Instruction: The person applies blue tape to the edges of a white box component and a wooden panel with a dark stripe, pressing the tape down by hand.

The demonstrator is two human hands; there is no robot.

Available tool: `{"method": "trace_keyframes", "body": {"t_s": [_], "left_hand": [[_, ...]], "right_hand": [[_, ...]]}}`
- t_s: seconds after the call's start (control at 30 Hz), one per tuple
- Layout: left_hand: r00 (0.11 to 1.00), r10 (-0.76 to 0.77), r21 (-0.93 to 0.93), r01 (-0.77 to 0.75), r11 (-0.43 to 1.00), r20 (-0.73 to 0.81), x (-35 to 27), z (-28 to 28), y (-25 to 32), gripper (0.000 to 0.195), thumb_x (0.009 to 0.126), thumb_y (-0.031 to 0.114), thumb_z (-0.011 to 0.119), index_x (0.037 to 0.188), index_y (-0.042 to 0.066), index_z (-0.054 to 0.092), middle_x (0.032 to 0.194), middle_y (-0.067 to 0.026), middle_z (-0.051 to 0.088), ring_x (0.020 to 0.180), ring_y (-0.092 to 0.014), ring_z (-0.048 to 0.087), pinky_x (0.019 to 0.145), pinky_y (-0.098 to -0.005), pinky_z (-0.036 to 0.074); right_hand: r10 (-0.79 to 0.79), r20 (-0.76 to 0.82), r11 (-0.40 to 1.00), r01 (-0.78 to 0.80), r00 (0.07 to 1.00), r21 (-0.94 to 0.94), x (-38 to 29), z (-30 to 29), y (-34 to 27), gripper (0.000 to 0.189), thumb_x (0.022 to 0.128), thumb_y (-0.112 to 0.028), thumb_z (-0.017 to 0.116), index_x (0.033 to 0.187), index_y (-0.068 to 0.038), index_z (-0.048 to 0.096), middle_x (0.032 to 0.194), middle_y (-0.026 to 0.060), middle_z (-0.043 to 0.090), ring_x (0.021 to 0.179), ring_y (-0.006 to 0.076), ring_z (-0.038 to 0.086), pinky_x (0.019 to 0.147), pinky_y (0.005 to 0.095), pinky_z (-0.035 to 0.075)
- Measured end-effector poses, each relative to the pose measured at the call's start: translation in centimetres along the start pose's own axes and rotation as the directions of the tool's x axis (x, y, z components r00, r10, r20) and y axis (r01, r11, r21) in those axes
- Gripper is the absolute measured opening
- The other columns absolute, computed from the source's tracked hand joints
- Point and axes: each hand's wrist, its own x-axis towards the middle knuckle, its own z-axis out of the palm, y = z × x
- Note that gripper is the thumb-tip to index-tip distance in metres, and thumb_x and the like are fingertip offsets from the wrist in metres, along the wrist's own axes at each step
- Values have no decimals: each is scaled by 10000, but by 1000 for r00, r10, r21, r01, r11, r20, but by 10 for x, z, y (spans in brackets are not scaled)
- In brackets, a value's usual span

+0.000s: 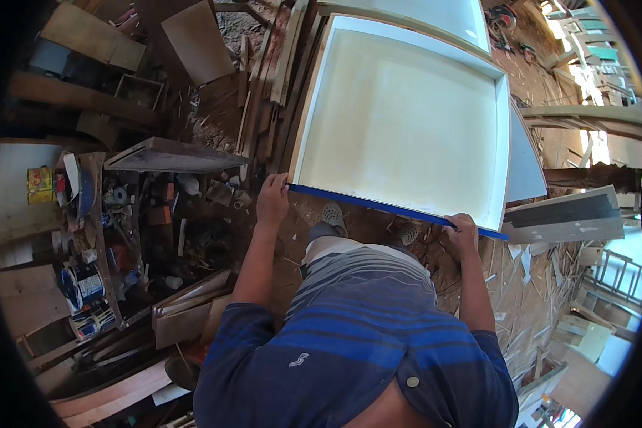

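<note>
A large shallow wooden tray or drawer [401, 123] with white inner walls and a pale, faintly streaked bottom lies before me. Along its near side runs a narrow bright blue strip [369, 203], whose right end sticks out a little past the corner. My left hand [273, 198] grips the strip's left end at the near left corner. My right hand [463, 230] closes on the strip a short way in from its right end. The fingers' undersides are hidden in both hands. Whether the strip is fixed to the tray, I cannot tell.
Behind the tray is another white-lined panel or box [406, 13]. Long timber pieces [289, 53] lie along the left. A cluttered shelf [99, 214] stands further left. Right of the tray are a grey-painted board [567, 216] and scrap-strewn ground [535, 299]. A circular saw [502, 18] sits far right.
</note>
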Motion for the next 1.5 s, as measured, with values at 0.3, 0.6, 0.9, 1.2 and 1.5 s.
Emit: {"method": "trace_keyframes", "body": {"t_s": [0.3,0.6,0.9,1.2,1.5], "left_hand": [[772,501,230,-609,759,390,14,9,22,353,805,124,772,1147,73,700,1100,-108,703,1116,-330,655,1021,-460,501],[721,471,263,-651,712,509,24,8,38,298,811,118,770,1101,85,712,1058,-107,724,1074,-331,670,1012,-466,492],[699,457,242,-657,714,550,29,12,39,315,767,84,781,1075,73,713,1019,-136,708,1049,-366,653,964,-485,508],[688,422,243,-650,719,590,32,14,38,340,750,72,795,1079,85,709,1046,-132,702,1065,-370,641,962,-485,509],[720,325,462,-661,591,613,19,34,85,560,731,69,826,1258,47,642,1215,-171,666,1194,-382,616,1045,-480,487]], "right_hand": [[-80,1,995,80,997,-64,0,5,16,292,732,-150,848,1021,-115,818,968,116,716,1000,313,675,919,435,554],[-104,20,993,105,994,-61,0,4,22,295,748,-131,821,1044,-128,816,997,86,702,1039,285,663,948,415,546],[-118,15,992,119,993,-47,-1,14,38,281,761,-165,839,1038,-131,811,987,77,691,1044,279,661,934,406,547],[-132,34,990,133,991,-35,-7,9,41,334,743,-196,866,1060,-113,799,1012,79,695,1073,282,660,986,410,523],[-25,-213,991,-4,977,-135,-67,-34,127,346,817,-105,738,1163,-116,744,1158,94,707,1173,275,646,1057,427,476]]}}
